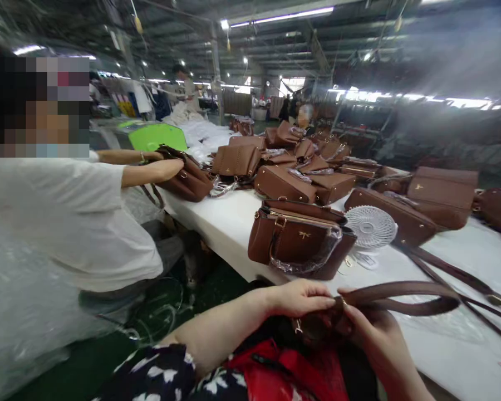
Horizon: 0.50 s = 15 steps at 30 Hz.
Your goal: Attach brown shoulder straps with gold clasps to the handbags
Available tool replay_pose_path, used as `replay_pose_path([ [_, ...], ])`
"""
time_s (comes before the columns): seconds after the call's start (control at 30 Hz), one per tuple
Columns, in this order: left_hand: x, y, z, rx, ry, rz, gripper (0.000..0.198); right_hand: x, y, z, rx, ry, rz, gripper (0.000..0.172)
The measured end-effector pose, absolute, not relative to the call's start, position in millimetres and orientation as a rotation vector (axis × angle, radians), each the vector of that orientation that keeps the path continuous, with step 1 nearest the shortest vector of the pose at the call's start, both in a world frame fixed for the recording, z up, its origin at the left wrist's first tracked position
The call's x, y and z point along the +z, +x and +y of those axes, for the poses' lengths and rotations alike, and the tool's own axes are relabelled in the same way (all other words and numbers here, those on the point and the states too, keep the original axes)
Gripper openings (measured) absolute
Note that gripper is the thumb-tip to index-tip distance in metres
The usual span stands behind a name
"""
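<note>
A brown leather strap [404, 289] runs between my two hands above my lap, its loop trailing right over the table. My left hand [303, 298] pinches the strap near a metal buckle. On the other side of that buckle, my right hand [369, 328] has its thumb and fingers closed on the strap. A gold clip [297, 326] dangles below my left fingers. Just beyond my hands stands a brown handbag [300, 239], upright, with a gold bow emblem and plastic-wrapped handles. The strap part down between my palms is partly hidden.
A small white fan [371, 227] stands right of the handbag. Many brown bags [284, 184] are heaped along the white table [221, 223]. At left a co-worker in a white shirt [67, 217] reaches into another bag [187, 178]. More straps [455, 270] lie at right.
</note>
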State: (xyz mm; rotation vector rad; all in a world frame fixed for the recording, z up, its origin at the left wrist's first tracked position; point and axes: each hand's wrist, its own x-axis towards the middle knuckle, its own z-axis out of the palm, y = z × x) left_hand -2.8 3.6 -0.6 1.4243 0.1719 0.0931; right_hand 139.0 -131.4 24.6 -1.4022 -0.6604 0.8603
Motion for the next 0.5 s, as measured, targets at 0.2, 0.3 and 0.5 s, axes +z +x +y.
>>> replay_pose_path([
  [0.2, -7.0, -8.7, 13.5, 0.045, 1.394, 0.206, 0.055, 20.5, 153.7, -133.3, 0.728, -1.443, -0.625, 0.048],
  [0.3, -8.4, -1.6, 7.1, 0.163, 1.343, 0.218, 0.043, 14.2, 141.6, -127.6, 0.763, -1.486, -0.742, 0.049],
  [0.5, -21.2, 16.9, -8.9, 0.215, 1.165, 0.342, 0.014, -3.9, 146.4, -115.9, 0.556, -1.961, -1.293, 0.036],
])
